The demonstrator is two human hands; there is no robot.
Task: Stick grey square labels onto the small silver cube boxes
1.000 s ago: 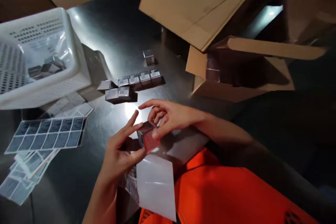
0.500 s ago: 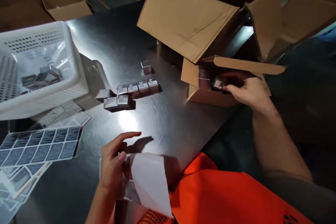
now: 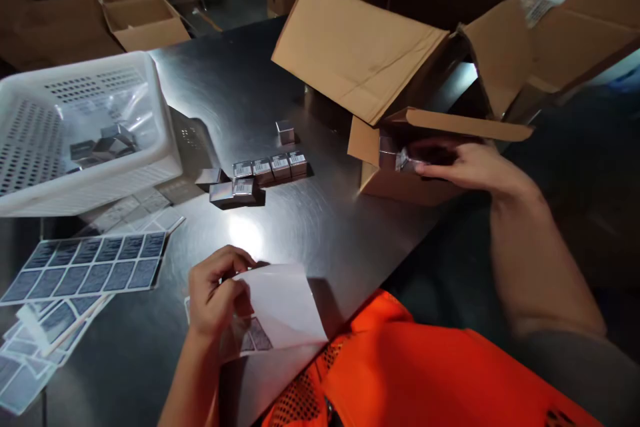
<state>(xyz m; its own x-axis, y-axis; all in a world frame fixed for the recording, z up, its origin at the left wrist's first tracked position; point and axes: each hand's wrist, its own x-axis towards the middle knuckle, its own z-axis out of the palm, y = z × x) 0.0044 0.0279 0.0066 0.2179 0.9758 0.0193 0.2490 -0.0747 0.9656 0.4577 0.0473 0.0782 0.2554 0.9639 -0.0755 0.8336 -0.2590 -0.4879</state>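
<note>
Right hand (image 3: pixel 475 167), right of centre, fingers closed around a small shiny foil-wrapped box (image 3: pixel 406 161) inside the open corrugated carton (image 3: pixel 400 73). Left hand (image 3: pixel 215 290), lower centre, pinches a curled glossy label sheet (image 3: pixel 280 303) flat on the brushed-steel desk (image 3: pixel 320 227). Perforated white plastic basket (image 3: pixel 100 173) upper left.

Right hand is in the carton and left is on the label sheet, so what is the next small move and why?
Probably draw the right hand out of the open carton with the small shiny box its fingers touch, toward the label sheet that the left hand pinches at a peeled-back corner.
</note>
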